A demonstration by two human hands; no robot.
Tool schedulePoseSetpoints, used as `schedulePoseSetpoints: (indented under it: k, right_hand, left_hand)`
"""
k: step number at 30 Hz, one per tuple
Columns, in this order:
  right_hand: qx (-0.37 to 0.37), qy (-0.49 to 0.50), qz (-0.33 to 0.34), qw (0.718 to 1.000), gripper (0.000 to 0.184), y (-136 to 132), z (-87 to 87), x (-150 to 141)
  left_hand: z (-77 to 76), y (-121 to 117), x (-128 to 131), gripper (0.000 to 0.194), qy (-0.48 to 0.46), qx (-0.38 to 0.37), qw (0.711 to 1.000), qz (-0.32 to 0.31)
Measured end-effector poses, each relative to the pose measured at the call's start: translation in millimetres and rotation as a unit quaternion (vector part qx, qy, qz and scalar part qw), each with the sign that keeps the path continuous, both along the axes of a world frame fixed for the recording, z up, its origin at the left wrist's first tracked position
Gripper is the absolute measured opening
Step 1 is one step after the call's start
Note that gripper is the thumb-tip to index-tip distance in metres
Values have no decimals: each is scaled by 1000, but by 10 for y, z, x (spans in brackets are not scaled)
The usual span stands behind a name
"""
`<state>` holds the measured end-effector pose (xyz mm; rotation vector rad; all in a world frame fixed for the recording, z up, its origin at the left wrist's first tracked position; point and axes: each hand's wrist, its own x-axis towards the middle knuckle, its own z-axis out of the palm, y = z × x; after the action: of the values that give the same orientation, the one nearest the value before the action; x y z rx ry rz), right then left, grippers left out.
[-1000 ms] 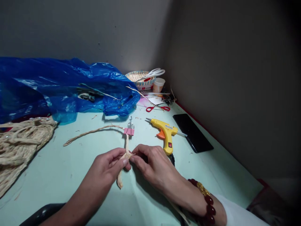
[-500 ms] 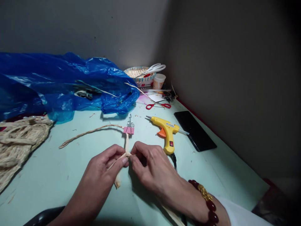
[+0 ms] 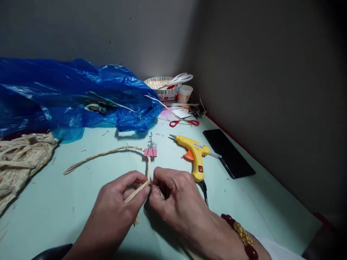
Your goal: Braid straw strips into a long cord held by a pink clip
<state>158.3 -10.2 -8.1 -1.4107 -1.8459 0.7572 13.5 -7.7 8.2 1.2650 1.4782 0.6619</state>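
Observation:
A braided straw cord [image 3: 100, 156] lies on the pale green table [image 3: 67, 202], held at one end by a pink binder clip [image 3: 150, 152]. From the clip loose straw strips [image 3: 148, 169] run toward me. My left hand [image 3: 119, 202] pinches one strip between thumb and forefinger. My right hand [image 3: 173, 198] pinches another strip right beside it, fingertips almost touching the left hand's. A red bead bracelet [image 3: 242, 234] is on my right wrist.
A yellow glue gun [image 3: 193, 153] lies just right of my hands, its cord trailing toward me. A black phone [image 3: 229, 153] lies near the wall. Red scissors [image 3: 184, 122], a woven basket [image 3: 162, 86] with white scissors, a blue plastic bag [image 3: 67, 95] and woven straw [image 3: 18, 160] lie around.
Both hands have shifted slightly toward me while working the strips; the left hand's strip now slants across its fingers. The view has tilted a little.

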Motion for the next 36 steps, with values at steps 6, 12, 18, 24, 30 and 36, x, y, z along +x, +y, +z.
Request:
schedulePoseSetpoints:
  k: [6,12,18,24,30,36]
  right_hand:
    - [-66,-13,30,997,15,-39,65,36]
    - [-136,0,29,990,17,-26,99,46]
    - [-114,5,-5,993,21,3,84,6]
    - [-79,4,10,997,21,-24,76,14]
    - [-98,16,35,994,19,-41,123,19]
    - [-65,-2,31,997,18,-34,100,-9]
  left_hand:
    - [-54,-11,-27,18,26,38,999,-10]
    - [-127,-12,-111,19,178,139,972,-61]
    - [-189,-29,-134,16,155,183,965,-101]
    - [-89,-22,-81,28,62,14,998,-23]
    - [-91,-94,-51,23,206,137,969,-26]
    - [-186,-301,-33,9,248,291,921,-76]
